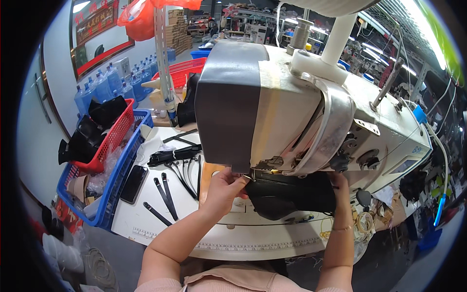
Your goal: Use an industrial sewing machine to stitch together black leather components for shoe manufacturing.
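Note:
A black leather-like piece (277, 197) lies beneath the head of a large white-and-grey sewing machine (233, 97), its near part drooping toward the table's front edge. At its left end, close beside the needle area, my left hand (224, 191) pinches the edge between thumb and fingers. My right hand (340, 184) grips the right end, below the machine's arm; some of its fingers are hidden behind the piece and the machine. Black straps (166, 197) with narrow ends lie on the white table left of my left hand, near a bundle of black strips (174, 155).
A phone (134, 184) lies by the table's left side. Beyond it, a blue crate (104, 214) holds a red basket (127, 121) with black pieces. Rolls of yellowish tape (365, 222) sit at the right. A printed ruler (253, 246) follows the table's front edge.

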`<state>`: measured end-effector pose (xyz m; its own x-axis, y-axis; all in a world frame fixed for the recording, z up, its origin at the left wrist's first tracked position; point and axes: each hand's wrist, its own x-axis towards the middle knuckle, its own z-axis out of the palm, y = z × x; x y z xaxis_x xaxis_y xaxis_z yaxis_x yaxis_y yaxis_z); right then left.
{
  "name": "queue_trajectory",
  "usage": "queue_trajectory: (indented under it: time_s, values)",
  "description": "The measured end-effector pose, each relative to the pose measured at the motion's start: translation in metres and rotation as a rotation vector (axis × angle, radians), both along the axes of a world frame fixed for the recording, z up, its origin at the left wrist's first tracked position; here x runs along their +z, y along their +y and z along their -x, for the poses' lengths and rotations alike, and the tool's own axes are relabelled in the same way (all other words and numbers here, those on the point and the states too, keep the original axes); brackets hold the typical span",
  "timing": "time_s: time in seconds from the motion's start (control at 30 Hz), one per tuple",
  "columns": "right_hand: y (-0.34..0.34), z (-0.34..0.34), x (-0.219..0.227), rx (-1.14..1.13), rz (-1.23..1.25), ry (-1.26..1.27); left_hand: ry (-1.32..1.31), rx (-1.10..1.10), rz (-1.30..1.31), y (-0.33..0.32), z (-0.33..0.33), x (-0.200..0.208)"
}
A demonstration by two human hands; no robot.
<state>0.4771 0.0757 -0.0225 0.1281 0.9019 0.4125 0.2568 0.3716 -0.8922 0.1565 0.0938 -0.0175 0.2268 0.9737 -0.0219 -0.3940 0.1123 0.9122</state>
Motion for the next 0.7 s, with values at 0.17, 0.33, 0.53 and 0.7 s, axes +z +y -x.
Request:
queue_trajectory:
  time_s: [0.17,0.33,0.53,0.7]
  values:
    - [-0.069,-0.011,-0.007,-0.431,-0.049,-0.241,-0.012,0.034,-0.004,-0.003,-0.004,0.007]
    - [-0.086,-0.009,0.021,-0.991,-0.592,-0.634,-0.01,0.044,-0.031,-0.002,-0.005,0.01]
    - [-0.076,-0.029,-0.009,-1.04,-0.604,-0.745,0.006,0.021,-0.03,0.0,-0.004,0.011]
    - [-0.076,-0.022,-0.001,-1.116,-0.607,-0.85,0.011,0.03,-0.033,-0.002,-0.004,0.006]
